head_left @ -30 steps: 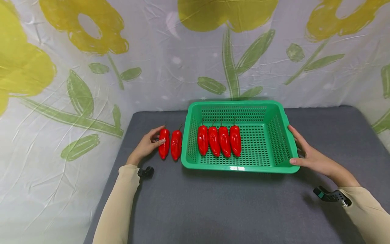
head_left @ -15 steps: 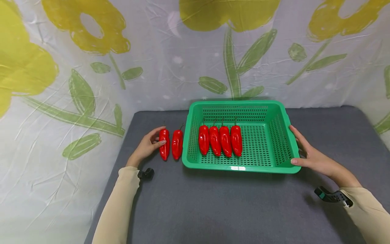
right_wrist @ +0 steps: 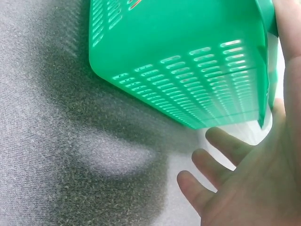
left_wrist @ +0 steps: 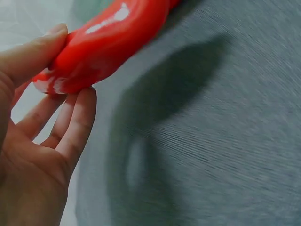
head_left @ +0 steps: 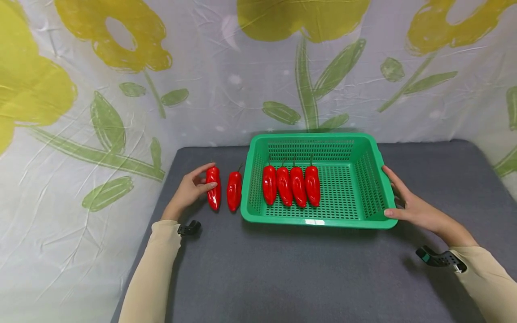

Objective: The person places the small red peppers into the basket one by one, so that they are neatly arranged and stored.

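My left hand point(head_left: 189, 190) pinches a glossy red pepper point(head_left: 214, 188) between thumb and fingers, left of the basket. In the left wrist view the pepper point(left_wrist: 113, 42) hangs a little above the grey cloth, its shadow apart from it. Another red pepper point(head_left: 234, 191) lies between it and the green plastic basket point(head_left: 319, 223). Inside that basket, several red peppers point(head_left: 298, 186) lie side by side, stems away from me. My right hand point(head_left: 416, 208) rests thumb and forefinger on the basket's right rim; in the right wrist view its other fingers point(right_wrist: 211, 165) are loosely extended beneath the rim.
A dark grey cloth point(head_left: 307, 278) covers the table under everything. Behind it hangs a pale curtain point(head_left: 210, 89) with yellow flowers and green leaves, close to the basket's far side. A black strap point(head_left: 189, 228) with a camera is on the left wrist, another strap point(head_left: 440, 259) on the right.
My left hand has shifted slightly to the left together with the pepper it pinches, widening the gap to the neighbouring pepper. The right hand and basket have stayed in place.
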A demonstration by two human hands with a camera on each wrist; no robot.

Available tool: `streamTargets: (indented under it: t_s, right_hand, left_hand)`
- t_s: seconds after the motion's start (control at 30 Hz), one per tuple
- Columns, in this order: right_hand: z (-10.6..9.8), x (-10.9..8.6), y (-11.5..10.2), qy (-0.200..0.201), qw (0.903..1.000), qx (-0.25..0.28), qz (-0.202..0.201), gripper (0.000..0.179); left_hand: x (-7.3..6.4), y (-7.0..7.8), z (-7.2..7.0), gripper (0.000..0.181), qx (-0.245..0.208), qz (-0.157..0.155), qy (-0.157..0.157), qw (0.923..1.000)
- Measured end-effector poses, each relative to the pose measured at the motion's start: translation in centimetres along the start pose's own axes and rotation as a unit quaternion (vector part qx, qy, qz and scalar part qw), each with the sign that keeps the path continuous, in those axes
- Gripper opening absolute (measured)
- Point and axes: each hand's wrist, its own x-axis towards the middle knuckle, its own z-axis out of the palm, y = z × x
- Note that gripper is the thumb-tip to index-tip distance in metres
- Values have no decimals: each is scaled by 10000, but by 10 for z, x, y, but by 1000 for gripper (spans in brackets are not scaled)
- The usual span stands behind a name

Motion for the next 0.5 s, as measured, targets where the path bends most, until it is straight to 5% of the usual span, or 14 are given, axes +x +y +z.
streamTargets:
  t_s: [0.2,0.5]
  right_hand:
    - [1,1,1,-38,9999,141,-13,101]
    - [1,-1,2,-26,10000,24,-31,101]
  left_hand:
    - [-4,28,-10,62,-16,142,311,9994]
    - [10,53,-9,61,1,417,750,9963]
